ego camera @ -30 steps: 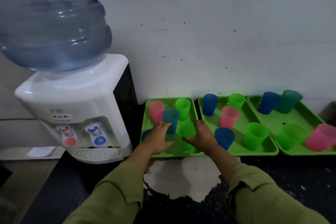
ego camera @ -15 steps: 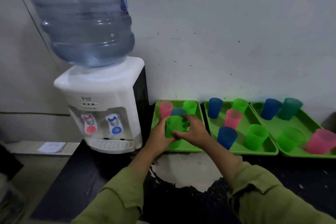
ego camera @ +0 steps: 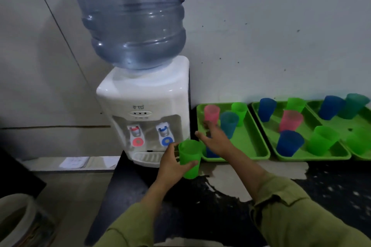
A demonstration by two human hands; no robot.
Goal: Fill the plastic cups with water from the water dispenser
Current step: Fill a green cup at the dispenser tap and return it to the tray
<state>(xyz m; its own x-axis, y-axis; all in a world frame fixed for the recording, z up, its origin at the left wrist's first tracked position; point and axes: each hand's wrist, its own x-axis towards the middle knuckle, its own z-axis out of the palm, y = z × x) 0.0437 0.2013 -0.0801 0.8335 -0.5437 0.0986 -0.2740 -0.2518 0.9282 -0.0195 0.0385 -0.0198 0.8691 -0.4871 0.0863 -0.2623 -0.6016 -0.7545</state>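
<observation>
1. Green cup (ego camera: 189, 158), moved clear of the leftmost tray (ego camera: 249, 142), is gripped by the left hand (ego camera: 170, 166) alone, at 5 o'clock of the blue tap (ego camera: 163, 130) on the water dispenser (ego camera: 144, 96).
2. Right hand (ego camera: 216, 142) has let go (fingers spread) over that tray.

We lose most of a blue cup (ego camera: 210, 153) behind the right hand (ego camera: 217, 142), at the left tray's (ego camera: 241, 159) front edge. The water bottle (ego camera: 132, 16) runs off the top, the rightmost tray (ego camera: 341, 124) off the right. We cannot read the dispenser's (ego camera: 144, 90) lettering.
</observation>
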